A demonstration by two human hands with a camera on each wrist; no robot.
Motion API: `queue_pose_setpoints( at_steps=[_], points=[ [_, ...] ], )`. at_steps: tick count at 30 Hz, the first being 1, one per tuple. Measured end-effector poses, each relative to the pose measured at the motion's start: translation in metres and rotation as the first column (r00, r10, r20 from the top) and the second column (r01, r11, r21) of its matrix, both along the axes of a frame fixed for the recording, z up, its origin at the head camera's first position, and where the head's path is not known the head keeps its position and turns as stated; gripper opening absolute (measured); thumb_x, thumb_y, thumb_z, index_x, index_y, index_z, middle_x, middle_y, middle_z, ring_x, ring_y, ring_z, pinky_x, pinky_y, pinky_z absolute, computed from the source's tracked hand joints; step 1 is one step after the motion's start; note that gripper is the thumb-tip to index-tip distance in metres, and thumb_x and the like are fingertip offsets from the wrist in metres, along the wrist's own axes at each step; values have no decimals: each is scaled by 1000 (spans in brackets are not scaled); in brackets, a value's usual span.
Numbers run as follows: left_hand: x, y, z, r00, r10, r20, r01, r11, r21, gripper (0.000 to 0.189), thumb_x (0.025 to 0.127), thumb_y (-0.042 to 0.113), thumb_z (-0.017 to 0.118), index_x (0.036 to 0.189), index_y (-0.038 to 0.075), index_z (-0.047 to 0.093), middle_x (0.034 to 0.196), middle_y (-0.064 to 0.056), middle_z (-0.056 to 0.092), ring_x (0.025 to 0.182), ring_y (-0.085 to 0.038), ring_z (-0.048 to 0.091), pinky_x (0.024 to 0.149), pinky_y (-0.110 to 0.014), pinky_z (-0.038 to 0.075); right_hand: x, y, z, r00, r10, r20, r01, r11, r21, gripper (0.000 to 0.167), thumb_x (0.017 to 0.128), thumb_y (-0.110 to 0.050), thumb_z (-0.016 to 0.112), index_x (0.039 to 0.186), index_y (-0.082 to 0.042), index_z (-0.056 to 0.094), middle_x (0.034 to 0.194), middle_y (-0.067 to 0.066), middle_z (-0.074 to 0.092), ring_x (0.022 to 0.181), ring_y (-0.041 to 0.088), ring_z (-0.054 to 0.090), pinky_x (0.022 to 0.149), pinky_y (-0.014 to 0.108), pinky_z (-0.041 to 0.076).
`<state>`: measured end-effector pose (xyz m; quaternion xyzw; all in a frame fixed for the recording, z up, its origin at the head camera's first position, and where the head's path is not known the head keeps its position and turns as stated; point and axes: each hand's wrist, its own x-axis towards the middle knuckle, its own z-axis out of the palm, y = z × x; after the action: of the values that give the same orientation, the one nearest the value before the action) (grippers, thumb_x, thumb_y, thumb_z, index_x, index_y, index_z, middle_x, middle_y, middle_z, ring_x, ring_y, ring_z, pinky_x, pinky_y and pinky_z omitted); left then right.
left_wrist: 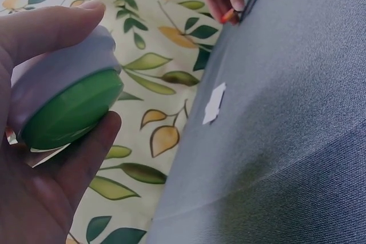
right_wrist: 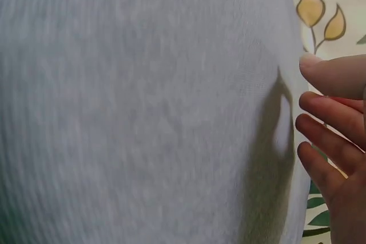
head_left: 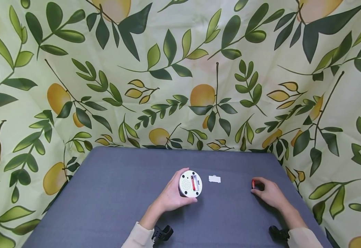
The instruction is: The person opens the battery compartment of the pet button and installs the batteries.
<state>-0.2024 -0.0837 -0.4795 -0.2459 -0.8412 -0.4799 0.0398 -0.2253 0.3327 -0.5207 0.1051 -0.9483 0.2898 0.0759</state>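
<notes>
In the head view my left hand (head_left: 171, 197) grips a round white device (head_left: 186, 185) by its rim, its underside with small holes and dark feet facing the camera. Its battery bay is uncovered, and one red battery (head_left: 194, 183) lies in it, beside a bare slot. The left wrist view shows the device's green side (left_wrist: 77, 110) between thumb and fingers. Farther right, my right hand (head_left: 271, 193) pinches another red battery (head_left: 253, 184) just over the table. That battery is hidden in the right wrist view, where only the thumb and fingers (right_wrist: 337, 124) appear.
A small white battery cover (head_left: 214, 179) lies on the grey-blue table (head_left: 130, 175), between the two hands. Leaf-and-fruit patterned cloth (head_left: 174, 82) hangs behind the table and along its sides. Black wrist-worn gear (head_left: 163, 234) sits at each cuff.
</notes>
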Motion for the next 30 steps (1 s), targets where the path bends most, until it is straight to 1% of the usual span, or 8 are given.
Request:
queue_pose_setpoints(
  at_steps=[3,8,11,16,22,30],
  points=[
    [0,0,1,1000,-1,1,1,1000,-1,103,69,35,94,153,24,36,142,3,50,123,-16,52,106,-48,41,2,-6,1,1000,-11,-7,11,999,-38,46,84,-10,82,124,5,65,103,9,73,97,32,67,84,47,51],
    [0,0,0,1000,-1,-3,1,1000,-1,103,68,35,95,153,24,36,142,2,50,123,-17,52,106,-48,42,3,-15,1,1000,-6,19,8,993,-119,48,85,-9,82,127,4,64,97,3,72,90,22,67,78,34,53],
    [0,0,0,1000,-2,-1,2,1000,1,103,69,36,95,153,23,36,142,2,50,124,-17,51,106,-48,41,4,-21,0,999,3,36,3,985,-171,48,85,-9,82,128,4,63,96,2,71,87,15,66,75,30,52],
    [0,0,1,1000,-6,8,6,1000,4,103,69,36,94,153,23,36,143,2,50,124,-17,51,107,-47,41,6,-34,-2,998,36,49,-22,966,-259,49,85,-5,80,129,6,62,94,4,70,82,9,64,73,27,53],
    [1,0,0,1000,-5,7,5,1000,1,103,69,35,94,153,23,36,142,3,50,124,-16,51,107,-47,41,8,-53,-2,995,75,60,-53,949,-311,49,83,-2,81,127,8,62,90,3,69,80,8,64,74,26,53],
    [1,0,0,1000,-1,6,1,1000,6,103,69,30,95,153,23,36,143,2,49,125,-17,51,107,-48,41,9,-76,2,989,142,48,-112,913,-393,49,83,0,81,127,11,61,91,6,69,81,7,64,75,25,54]
  ],
)
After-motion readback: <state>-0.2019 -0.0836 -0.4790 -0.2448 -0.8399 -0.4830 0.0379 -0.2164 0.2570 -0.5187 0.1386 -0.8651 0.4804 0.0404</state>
